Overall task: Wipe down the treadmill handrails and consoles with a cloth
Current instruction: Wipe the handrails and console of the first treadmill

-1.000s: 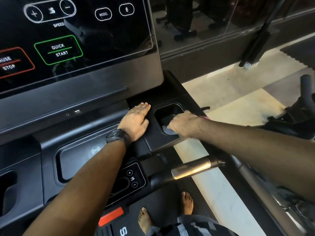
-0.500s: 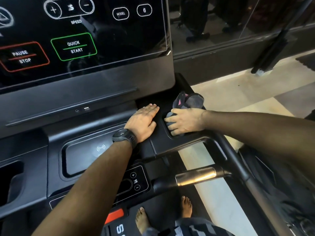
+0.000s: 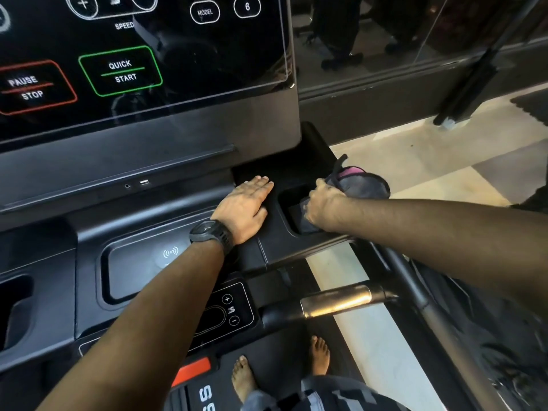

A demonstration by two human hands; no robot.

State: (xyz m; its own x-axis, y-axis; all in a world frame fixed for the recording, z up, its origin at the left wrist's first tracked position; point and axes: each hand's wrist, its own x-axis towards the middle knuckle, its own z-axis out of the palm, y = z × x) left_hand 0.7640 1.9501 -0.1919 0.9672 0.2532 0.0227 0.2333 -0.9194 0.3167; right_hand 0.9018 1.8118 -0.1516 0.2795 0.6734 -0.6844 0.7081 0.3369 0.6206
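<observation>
My right hand (image 3: 324,207) grips a grey cloth with a pink patch (image 3: 363,183) and holds it down in the right cup holder (image 3: 289,197) of the black treadmill console (image 3: 148,173). Part of the cloth bunches up above my wrist. My left hand (image 3: 244,207), with a black watch on the wrist, rests flat on the console deck just left of that cup holder, fingers straight. The silver-and-black handrail (image 3: 335,301) runs below my right forearm. The touch screen with QUICK START and PAUSE STOP buttons (image 3: 120,71) stands above.
A phone-charging tray (image 3: 139,268) and a small speed keypad (image 3: 229,310) lie under my left forearm. A second cup holder (image 3: 14,310) is at far left. My bare feet (image 3: 246,378) stand on the belt. Tiled floor (image 3: 430,161) and a glass wall lie to the right.
My right hand has stayed at the cup holder, rubbing the cloth in it; the cloth's bunched end came up above the wrist. My left hand has kept its place on the deck.
</observation>
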